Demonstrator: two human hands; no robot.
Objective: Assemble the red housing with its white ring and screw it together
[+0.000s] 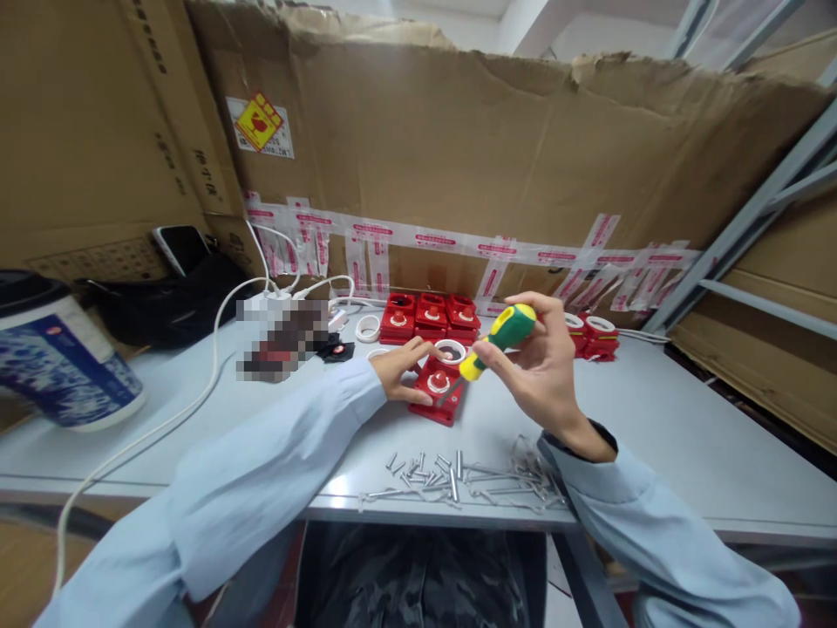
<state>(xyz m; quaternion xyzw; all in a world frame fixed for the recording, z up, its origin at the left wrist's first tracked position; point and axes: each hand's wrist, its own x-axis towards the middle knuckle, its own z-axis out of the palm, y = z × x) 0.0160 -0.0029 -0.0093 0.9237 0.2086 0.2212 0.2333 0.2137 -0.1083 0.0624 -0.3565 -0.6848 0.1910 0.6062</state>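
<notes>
My right hand (542, 366) grips a green and yellow screwdriver (503, 336) by its handle, the shaft slanting down to the left. Its tip reaches the face of a red box-shaped device (446, 410) with a white ring round a red knob. On the left side of that device, my left hand (406, 368) is closed, thumb along the near side and fingers over the top. A white ring with a dark centre (451, 351) sits at the device's far end, beside the left fingertips.
Loose screws and metal rods (451, 478) lie along the front edge. Several similar red devices (430, 318) stand at the back, more red units (596, 338) at right. A white ring (367, 329), cables (215, 349) and a large patterned cup (65, 358) are on the left. Cardboard (418, 139) walls the back.
</notes>
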